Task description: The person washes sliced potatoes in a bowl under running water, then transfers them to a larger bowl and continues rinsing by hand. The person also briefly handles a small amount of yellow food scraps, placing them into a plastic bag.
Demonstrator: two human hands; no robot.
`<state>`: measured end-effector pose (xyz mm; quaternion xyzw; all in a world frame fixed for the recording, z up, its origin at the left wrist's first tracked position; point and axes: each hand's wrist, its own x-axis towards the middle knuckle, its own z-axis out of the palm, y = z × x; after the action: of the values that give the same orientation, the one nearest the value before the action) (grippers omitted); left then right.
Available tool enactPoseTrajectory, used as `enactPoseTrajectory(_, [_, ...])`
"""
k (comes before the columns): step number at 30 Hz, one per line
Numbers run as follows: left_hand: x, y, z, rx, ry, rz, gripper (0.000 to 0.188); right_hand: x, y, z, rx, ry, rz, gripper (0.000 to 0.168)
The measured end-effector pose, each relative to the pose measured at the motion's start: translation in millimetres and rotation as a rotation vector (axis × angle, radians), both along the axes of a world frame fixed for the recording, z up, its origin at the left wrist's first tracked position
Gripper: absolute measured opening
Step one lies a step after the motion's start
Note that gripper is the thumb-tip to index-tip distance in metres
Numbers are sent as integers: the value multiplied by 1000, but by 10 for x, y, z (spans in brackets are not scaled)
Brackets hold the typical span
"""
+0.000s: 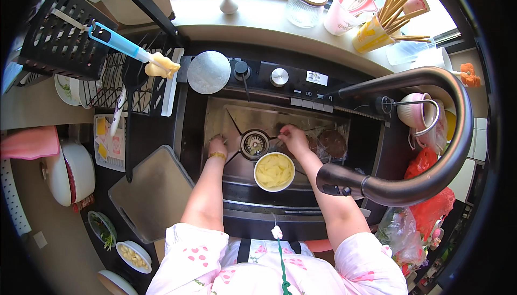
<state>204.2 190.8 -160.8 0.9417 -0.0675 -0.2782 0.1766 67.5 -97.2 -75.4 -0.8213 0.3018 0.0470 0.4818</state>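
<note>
Both of my hands are down in a dark metal sink [220,113]. My left hand [218,146], with a yellow band at the wrist, is low at the sink's left side; its fingers are partly hidden and any hold is unclear. To the right of the round drain strainer [255,143], my right hand [294,139] has its thumb and fingertips drawn together. Whether something small is between them cannot be made out. A white bowl of pale yellow slices in water [275,172] stands just below the drain, between my forearms. Brown round shapes under clear plastic [332,143] lie right of my right hand.
A dark curved faucet [456,105] arches over the right side, its head near my right forearm. A grey cutting board [155,194] lies left of the sink. A dish rack [117,79], a bowl of peeled cloves [133,256] and plastic bags [428,210] flank the counter.
</note>
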Motion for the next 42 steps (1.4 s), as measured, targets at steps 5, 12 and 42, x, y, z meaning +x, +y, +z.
enactPoseTrajectory(5, [-340,-380,134,-212,198,-113,33,291,342,-1,48,80,109,23])
enactPoseTrajectory(12, [-597,-669,118,-73,193,-518,38,296,417,-86,-23,57,104,21])
enactPoseTrajectory(42, [-612,-808,102,122,29,-377,20,724,695,-327,-313,496,655,19])
